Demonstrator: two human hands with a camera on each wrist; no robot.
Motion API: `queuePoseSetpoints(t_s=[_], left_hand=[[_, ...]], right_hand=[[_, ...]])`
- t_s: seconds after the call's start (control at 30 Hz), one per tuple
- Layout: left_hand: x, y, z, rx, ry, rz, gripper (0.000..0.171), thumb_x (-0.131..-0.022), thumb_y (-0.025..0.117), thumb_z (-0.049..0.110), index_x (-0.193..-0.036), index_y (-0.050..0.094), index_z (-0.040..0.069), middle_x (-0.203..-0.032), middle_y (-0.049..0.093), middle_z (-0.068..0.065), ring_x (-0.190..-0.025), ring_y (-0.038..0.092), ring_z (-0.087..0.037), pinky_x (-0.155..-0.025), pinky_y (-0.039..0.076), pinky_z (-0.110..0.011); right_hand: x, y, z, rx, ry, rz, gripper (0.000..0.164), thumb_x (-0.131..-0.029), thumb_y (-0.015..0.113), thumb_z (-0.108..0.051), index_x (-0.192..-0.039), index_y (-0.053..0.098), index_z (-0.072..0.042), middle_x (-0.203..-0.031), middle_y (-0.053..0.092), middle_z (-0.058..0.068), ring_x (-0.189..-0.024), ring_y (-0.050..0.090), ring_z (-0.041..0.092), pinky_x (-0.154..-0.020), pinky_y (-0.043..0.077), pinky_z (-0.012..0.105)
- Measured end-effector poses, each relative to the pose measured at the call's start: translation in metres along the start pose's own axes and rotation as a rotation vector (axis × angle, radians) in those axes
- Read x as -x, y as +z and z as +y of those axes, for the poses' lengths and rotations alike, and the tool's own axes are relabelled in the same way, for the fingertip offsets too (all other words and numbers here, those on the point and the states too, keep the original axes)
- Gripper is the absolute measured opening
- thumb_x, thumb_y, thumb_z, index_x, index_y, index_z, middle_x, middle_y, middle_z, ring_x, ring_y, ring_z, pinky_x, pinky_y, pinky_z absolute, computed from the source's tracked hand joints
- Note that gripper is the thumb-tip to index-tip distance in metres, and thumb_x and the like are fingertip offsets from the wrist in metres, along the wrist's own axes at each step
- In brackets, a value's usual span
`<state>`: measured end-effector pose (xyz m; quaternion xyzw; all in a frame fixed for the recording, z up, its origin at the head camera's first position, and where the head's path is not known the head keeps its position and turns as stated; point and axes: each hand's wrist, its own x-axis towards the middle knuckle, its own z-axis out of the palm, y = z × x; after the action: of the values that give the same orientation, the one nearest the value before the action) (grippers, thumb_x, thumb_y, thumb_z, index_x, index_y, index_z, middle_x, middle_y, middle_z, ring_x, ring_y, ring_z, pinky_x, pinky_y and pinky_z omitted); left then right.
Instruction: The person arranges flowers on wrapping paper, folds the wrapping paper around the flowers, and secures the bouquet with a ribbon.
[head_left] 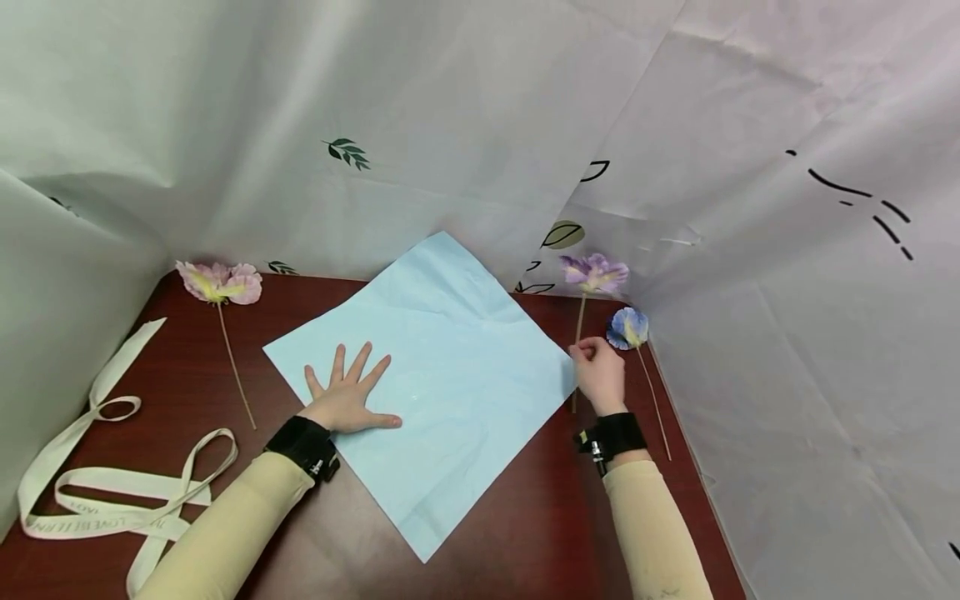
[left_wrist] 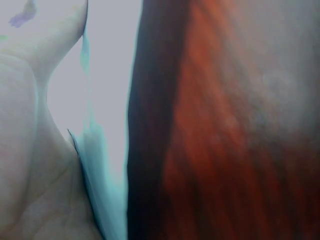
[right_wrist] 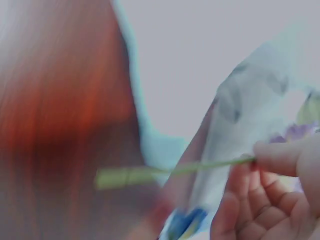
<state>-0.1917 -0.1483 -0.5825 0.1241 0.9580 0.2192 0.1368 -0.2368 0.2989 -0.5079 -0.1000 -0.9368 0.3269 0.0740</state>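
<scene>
My left hand [head_left: 347,403] lies with fingers spread on the left part of a light blue sheet of wrapping paper [head_left: 442,367], which is turned cornerwise on the table. At the sheet's right corner, my right hand [head_left: 602,375] pinches the stem of a purple artificial flower [head_left: 595,273] between thumb and fingertips. In the right wrist view the green stem [right_wrist: 200,167] runs out leftward from the pinch, its cut end thick and blurred. Just right of that hand lies a blue artificial flower [head_left: 628,327]. The left wrist view shows the palm [left_wrist: 30,150] over the sheet's edge.
A pink artificial flower [head_left: 219,283] with a long stem lies at the back left. Loops of cream printed ribbon [head_left: 112,523] cover the left front. The dark red-brown table [head_left: 517,517] meets white patterned curtain walls [head_left: 450,108] at the back and sides.
</scene>
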Motion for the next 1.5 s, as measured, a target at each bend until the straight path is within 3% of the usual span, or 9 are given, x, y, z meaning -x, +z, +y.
queuePoseSetpoints(t_s=[0.17, 0.3, 0.43, 0.57, 0.7, 1.07, 1.23, 1.33, 1.5], left_hand=[[0.003, -0.003, 0.002, 0.010, 0.006, 0.000, 0.125, -0.065, 0.060, 0.093, -0.164, 0.017, 0.031, -0.170, -0.010, -0.006, -0.148, -0.029, -0.042, -0.093, -0.031, -0.076], [0.007, -0.007, 0.005, 0.012, 0.009, 0.011, 0.122, -0.067, 0.061, 0.091, -0.164, 0.018, 0.030, -0.170, -0.008, -0.007, -0.149, -0.025, -0.044, -0.095, -0.027, -0.079], [0.007, -0.009, 0.007, 0.002, 0.007, 0.010, 0.121, -0.068, 0.061, 0.090, -0.164, 0.016, 0.031, -0.170, -0.010, -0.007, -0.149, -0.026, -0.045, -0.096, -0.025, -0.080], [0.009, -0.013, 0.013, -0.015, 0.012, 0.018, 0.119, -0.070, 0.066, 0.085, -0.163, 0.019, 0.028, -0.170, -0.005, -0.010, -0.150, -0.020, -0.048, -0.096, -0.019, -0.083], [0.011, -0.015, 0.017, -0.050, -0.008, 0.004, 0.118, -0.071, 0.066, 0.084, -0.163, 0.021, 0.026, -0.170, -0.003, -0.011, -0.150, -0.017, -0.048, -0.098, -0.015, -0.084], [0.008, -0.011, 0.014, -0.029, -0.002, 0.014, 0.120, -0.069, 0.066, 0.086, -0.163, 0.020, 0.027, -0.170, -0.004, -0.009, -0.150, -0.020, -0.046, -0.097, -0.020, -0.082], [0.007, -0.010, 0.012, -0.023, -0.005, -0.001, 0.120, -0.069, 0.064, 0.087, -0.164, 0.018, 0.029, -0.170, -0.007, -0.009, -0.149, -0.023, -0.046, -0.096, -0.023, -0.081], [0.008, -0.012, 0.013, -0.025, 0.000, 0.011, 0.119, -0.070, 0.065, 0.086, -0.163, 0.020, 0.027, -0.170, -0.005, -0.010, -0.150, -0.021, -0.047, -0.096, -0.021, -0.082], [0.005, -0.009, 0.010, -0.026, -0.015, 0.001, 0.122, -0.068, 0.065, 0.088, -0.163, 0.019, 0.028, -0.170, -0.008, -0.008, -0.149, -0.024, -0.046, -0.096, -0.024, -0.081]], right_hand=[[0.017, 0.037, -0.048, -0.153, -0.202, -0.104, 0.013, -0.097, 0.070, -0.026, -0.103, 0.068, -0.015, -0.091, 0.071, 0.003, -0.072, 0.068, 0.016, -0.063, 0.049, 0.031], [0.023, 0.074, -0.081, -0.178, -0.326, -0.234, 0.011, -0.096, 0.072, -0.024, -0.102, 0.068, -0.015, -0.087, 0.070, -0.001, -0.069, 0.066, 0.012, -0.063, 0.050, 0.028], [0.019, 0.105, -0.101, -0.133, -0.330, -0.283, 0.019, -0.097, 0.070, -0.023, -0.114, 0.066, -0.014, -0.086, 0.067, -0.001, -0.069, 0.063, 0.011, -0.064, 0.051, 0.029], [0.012, 0.124, -0.110, -0.062, -0.280, -0.276, 0.046, -0.098, 0.070, -0.019, -0.141, 0.057, -0.017, -0.082, 0.066, 0.000, -0.068, 0.060, 0.014, -0.068, 0.049, 0.033], [0.009, 0.133, -0.111, -0.004, -0.275, -0.277, 0.059, -0.097, 0.069, -0.015, -0.152, 0.048, -0.016, -0.079, 0.064, 0.002, -0.067, 0.056, 0.017, -0.069, 0.045, 0.034], [0.013, 0.143, -0.118, 0.053, -0.333, -0.333, 0.056, -0.100, 0.065, -0.016, -0.151, 0.047, -0.007, -0.072, 0.057, 0.001, -0.063, 0.047, 0.016, -0.064, 0.037, 0.030], [0.015, 0.144, -0.119, 0.081, -0.330, -0.353, 0.055, -0.100, 0.065, -0.016, -0.152, 0.047, -0.011, -0.071, 0.054, 0.001, -0.064, 0.045, 0.016, -0.065, 0.035, 0.031], [0.017, 0.146, -0.119, 0.055, -0.320, -0.367, 0.056, -0.100, 0.065, -0.016, -0.152, 0.046, -0.013, -0.074, 0.056, 0.001, -0.065, 0.045, 0.015, -0.067, 0.035, 0.030], [0.021, 0.149, -0.125, -0.113, -0.302, -0.343, 0.058, -0.100, 0.065, -0.015, -0.154, 0.044, -0.013, -0.086, 0.063, 0.001, -0.063, 0.050, 0.015, -0.062, 0.039, 0.029]])
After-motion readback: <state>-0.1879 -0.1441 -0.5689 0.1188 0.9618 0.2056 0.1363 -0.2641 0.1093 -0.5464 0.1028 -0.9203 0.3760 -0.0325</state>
